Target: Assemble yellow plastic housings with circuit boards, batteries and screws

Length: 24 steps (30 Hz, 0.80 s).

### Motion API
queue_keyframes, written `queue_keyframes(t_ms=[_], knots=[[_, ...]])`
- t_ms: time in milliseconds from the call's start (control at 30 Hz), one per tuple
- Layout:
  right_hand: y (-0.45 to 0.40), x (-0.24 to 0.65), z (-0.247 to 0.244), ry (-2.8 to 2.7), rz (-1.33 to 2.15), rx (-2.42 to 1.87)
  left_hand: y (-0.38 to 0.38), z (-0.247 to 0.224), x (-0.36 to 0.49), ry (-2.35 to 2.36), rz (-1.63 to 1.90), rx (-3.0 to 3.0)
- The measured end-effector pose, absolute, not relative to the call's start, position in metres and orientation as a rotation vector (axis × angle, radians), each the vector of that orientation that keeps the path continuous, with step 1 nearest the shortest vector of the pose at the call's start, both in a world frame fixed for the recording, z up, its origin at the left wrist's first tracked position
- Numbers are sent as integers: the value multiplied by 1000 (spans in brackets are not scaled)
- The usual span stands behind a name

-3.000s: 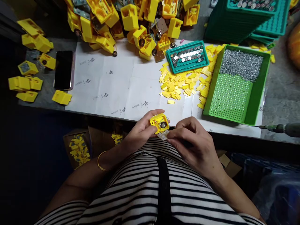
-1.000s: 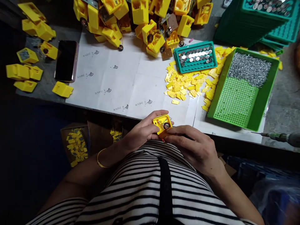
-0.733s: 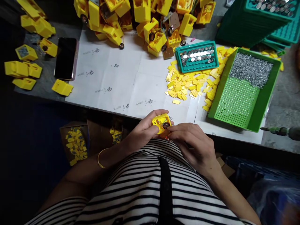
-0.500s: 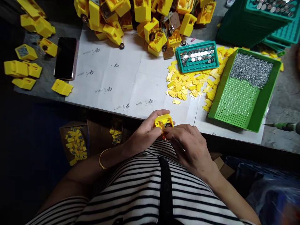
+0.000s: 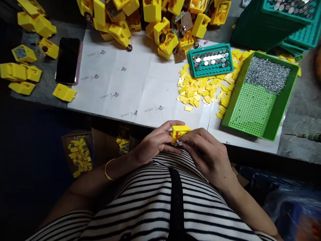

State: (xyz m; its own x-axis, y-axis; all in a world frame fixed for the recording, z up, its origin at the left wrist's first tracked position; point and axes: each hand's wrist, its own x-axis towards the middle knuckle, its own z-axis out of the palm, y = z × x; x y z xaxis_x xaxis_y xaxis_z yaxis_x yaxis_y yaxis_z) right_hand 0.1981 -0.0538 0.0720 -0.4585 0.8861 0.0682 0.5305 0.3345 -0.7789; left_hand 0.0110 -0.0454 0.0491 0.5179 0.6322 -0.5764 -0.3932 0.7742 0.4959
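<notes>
Close to my body, at the table's front edge, my left hand [image 5: 155,140] grips a yellow plastic housing [image 5: 181,128] with its open side facing up. Wires or small parts show inside it. My right hand [image 5: 204,144] is at the housing's right side, thumb and fingertips pinched on a small grey part [image 5: 177,143] at its lower edge. Its exact kind is too small to make out. The right fingers cover part of the housing's inside.
Yellow housings [image 5: 151,11] are heaped at the back. A teal tray [image 5: 212,70] of button cells lies on loose yellow covers [image 5: 193,90]. A green basket [image 5: 272,129] holds screws [image 5: 267,73]. A phone [image 5: 68,60] lies left; a screwdriver tip [image 5: 302,136] points in from the right.
The housing has turned and shifted slightly right in my left hand. The round dark part seen inside is now out of sight, and a small grey part shows at my right fingertips.
</notes>
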Motion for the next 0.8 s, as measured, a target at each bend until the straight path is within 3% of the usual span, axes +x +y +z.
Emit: queue_keyframes(t_ms=[800], knots=[[-65, 197, 80, -2189, 952, -1169, -51, 48, 17, 855, 725, 387]])
